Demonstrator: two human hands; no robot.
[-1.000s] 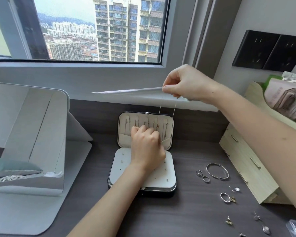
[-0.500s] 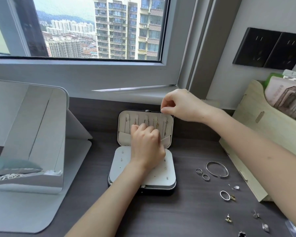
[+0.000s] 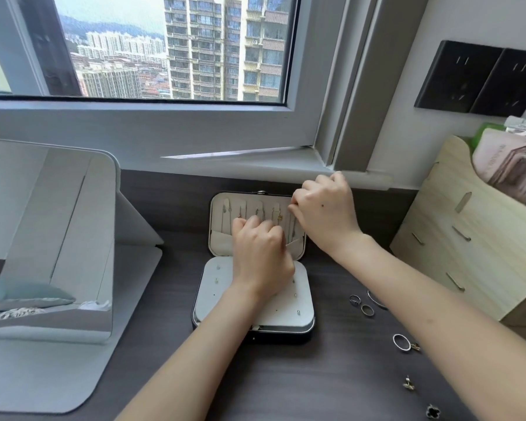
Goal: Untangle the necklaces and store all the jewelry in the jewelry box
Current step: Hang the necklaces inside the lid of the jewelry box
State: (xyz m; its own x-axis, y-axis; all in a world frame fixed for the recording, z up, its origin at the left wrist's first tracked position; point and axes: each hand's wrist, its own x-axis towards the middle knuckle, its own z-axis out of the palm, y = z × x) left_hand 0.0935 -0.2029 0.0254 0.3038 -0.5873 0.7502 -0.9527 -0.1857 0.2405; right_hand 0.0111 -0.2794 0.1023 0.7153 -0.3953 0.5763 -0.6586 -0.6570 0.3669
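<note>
The open jewelry box (image 3: 222,302) sits mid-desk, its lid (image 3: 222,214) upright with thin necklaces (image 3: 278,217) hanging from hooks. My left hand (image 3: 260,256) lies curled against the lid's lower pocket, where the chain's lower end runs under its fingers. At the lid's top right corner, my right hand (image 3: 325,214) pinches the top of a fine necklace chain by the last hook. On the desk to the right lie loose rings (image 3: 367,309), a larger ring (image 3: 402,341), a bangle (image 3: 375,300) partly behind my arm, a gold earring (image 3: 409,384) and a black clover piece (image 3: 432,411).
A white folding mirror (image 3: 43,238) stands at the left on its flat base. A pale wooden drawer organizer (image 3: 468,238) with bottles on top fills the right side. The window sill (image 3: 255,165) runs just behind the box.
My right hand has come down from high above the box to the lid's top right corner, bringing the chain with it. My left hand stayed at the pocket.
</note>
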